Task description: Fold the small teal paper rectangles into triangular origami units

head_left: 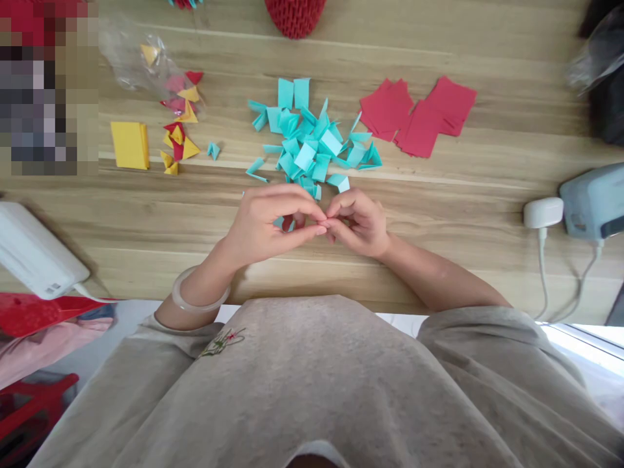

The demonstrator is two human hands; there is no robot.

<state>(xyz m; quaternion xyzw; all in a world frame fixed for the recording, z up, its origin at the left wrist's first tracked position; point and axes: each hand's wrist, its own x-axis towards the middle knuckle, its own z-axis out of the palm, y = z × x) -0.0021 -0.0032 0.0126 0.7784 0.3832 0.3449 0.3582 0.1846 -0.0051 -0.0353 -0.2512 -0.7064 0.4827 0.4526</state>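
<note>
Thumb and forefinger of my left hand [273, 224] are pinched together, and their tips meet the pinched fingertips of my right hand [358, 224] just above the table. Whatever lies between the fingertips is hidden. A bit of teal paper [281, 223] shows through the gap in my left hand; I cannot tell whether it is held or lies beneath. Right beyond my hands spreads a loose heap of folded teal paper pieces [306, 156]. One small folded teal triangle [213, 151] lies apart to the left.
Red paper rectangles [419, 127] lie to the right. At left are a yellow paper stack [129, 145], yellow and red folded triangles [189, 147] and a clear plastic bag [166, 75]. A red paper-built object [296, 16] stands behind. White devices [41, 250] and a charger [543, 213] flank the table.
</note>
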